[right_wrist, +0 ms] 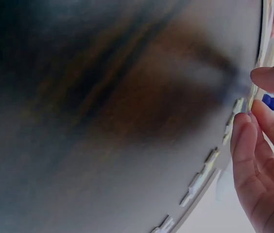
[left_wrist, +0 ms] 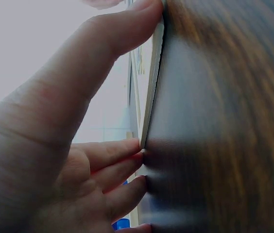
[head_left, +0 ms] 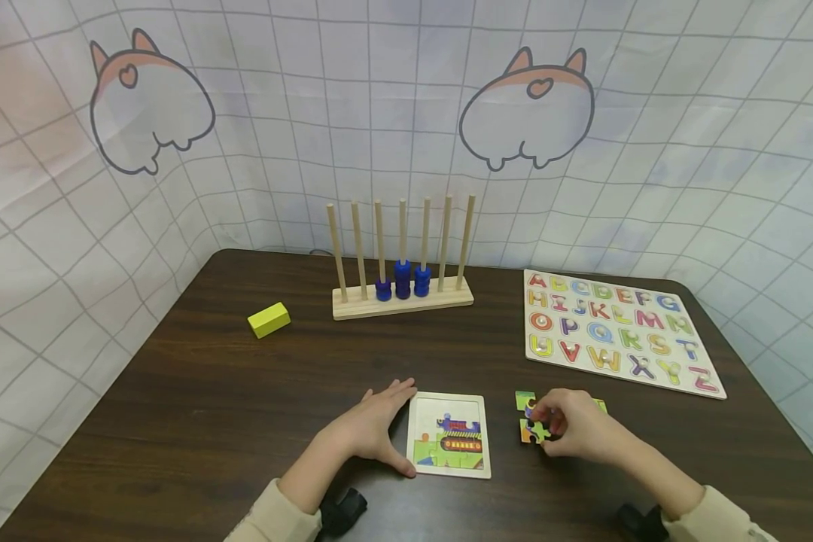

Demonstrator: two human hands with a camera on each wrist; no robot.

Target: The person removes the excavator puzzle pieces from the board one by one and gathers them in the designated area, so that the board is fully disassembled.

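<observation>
A square wooden puzzle tray (head_left: 449, 473) lies in front of me, partly filled with jigsaw pieces picturing a tracked vehicle on green ground. My left hand (head_left: 373, 427) rests at its left side, thumb at the near corner and index finger at the far one, fingers fairly straight. In the left wrist view the thumb (left_wrist: 122, 31) touches the tray's edge. To the right of the tray, my right hand (head_left: 580, 425) pinches a green puzzle piece (head_left: 539, 432) between thumb and fingers. Other loose pieces (head_left: 525, 400) lie around that hand, partly hidden by it.
A wooden peg stand (head_left: 406, 305) with blue beads on three pegs stands at the back. The alphabet board (head_left: 616, 331) lies at the right rear. A yellow block (head_left: 269, 321) sits on the dark table (head_left: 196, 421) at the left.
</observation>
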